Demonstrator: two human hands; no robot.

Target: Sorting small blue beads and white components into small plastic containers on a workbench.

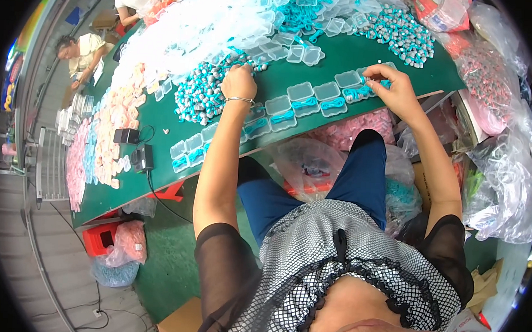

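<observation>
A row of open clear plastic boxes (pixel 299 91) runs along the near edge of the green table (pixel 166 146). Coiled blue cords (pixel 306 102) lie in many of them. My left hand (pixel 239 85), a bracelet on its wrist, is closed at the edge of a pile of small blue-and-white pieces (pixel 199 95); its fingertips are hidden. Over the boxes at the row's right end is my right hand (pixel 393 88). Its thumb and forefinger are bent together in a pinch, and what they hold is too small to name.
A large heap of clear boxes (pixel 225 22) covers the table's far side. Another pile of small pieces (pixel 400 36) lies at far right. Black adapters (pixel 141 157) with a cable sit at left, near pink parts (pixel 107 151). Plastic bags (pixel 499 184) crowd the right side. Two people work beyond.
</observation>
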